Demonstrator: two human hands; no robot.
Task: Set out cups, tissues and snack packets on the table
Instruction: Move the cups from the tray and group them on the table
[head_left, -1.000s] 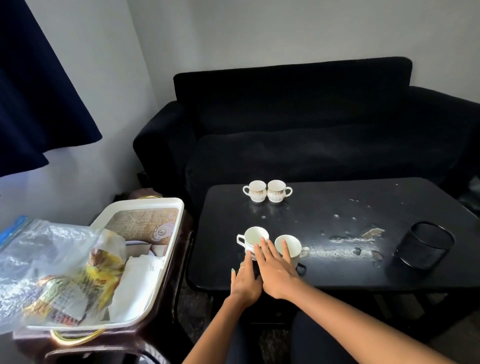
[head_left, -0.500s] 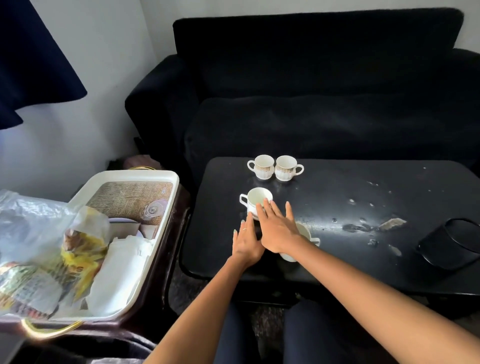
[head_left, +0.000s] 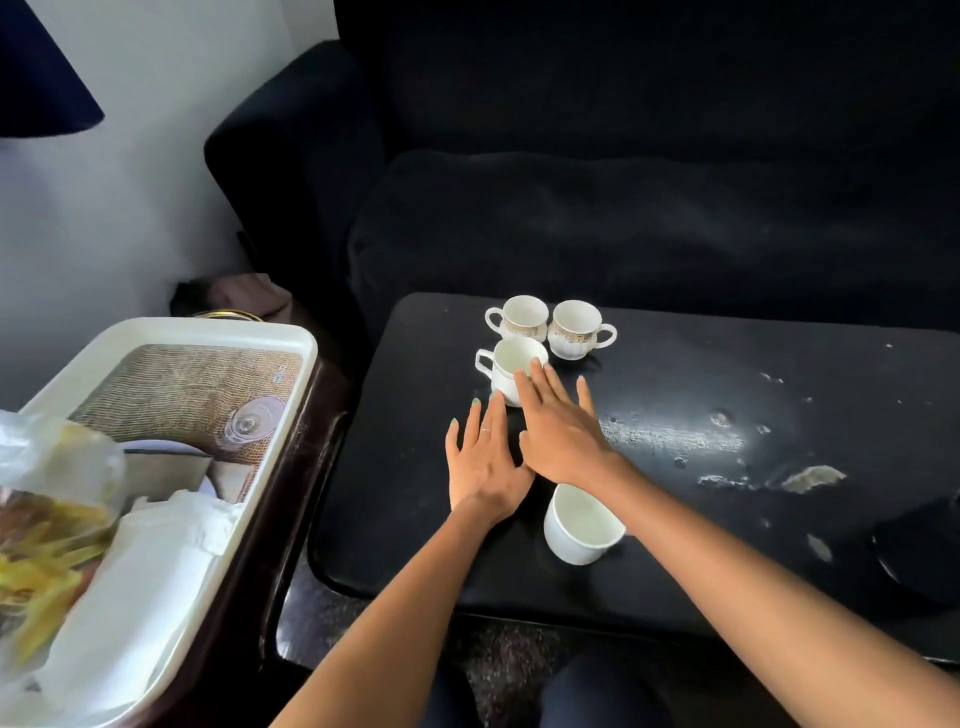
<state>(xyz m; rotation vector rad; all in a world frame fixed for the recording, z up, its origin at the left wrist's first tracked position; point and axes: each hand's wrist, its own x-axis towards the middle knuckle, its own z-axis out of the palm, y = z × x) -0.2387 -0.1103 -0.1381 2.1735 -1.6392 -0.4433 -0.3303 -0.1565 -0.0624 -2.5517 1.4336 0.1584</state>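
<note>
Several white cups stand on the black table (head_left: 675, 561). Two patterned cups (head_left: 521, 318) (head_left: 575, 329) sit side by side at the far edge. A plain white cup (head_left: 508, 367) stands just in front of them, and my right hand (head_left: 558, 428), fingers straight, touches its near side. My left hand (head_left: 485, 462) lies flat and open beside it, fingertips at the cup's base. Another plain cup (head_left: 581, 522) stands under my right forearm. White tissues (head_left: 150, 561) and snack packets in a clear bag (head_left: 47, 519) lie in the white tray (head_left: 218, 332) at the left.
A black sofa (head_left: 623, 208) runs behind the table. A black round holder (head_left: 919, 551) sits at the table's right edge. The tabletop has chipped, scuffed patches (head_left: 810, 475) right of centre. The tray rests on a dark side stand (head_left: 291, 519) at the table's left.
The camera has tilted down and moved closer. Both hands have pushed the left plain cup farther back, up to the two patterned cups; the other plain cup stays behind, near the front edge.
</note>
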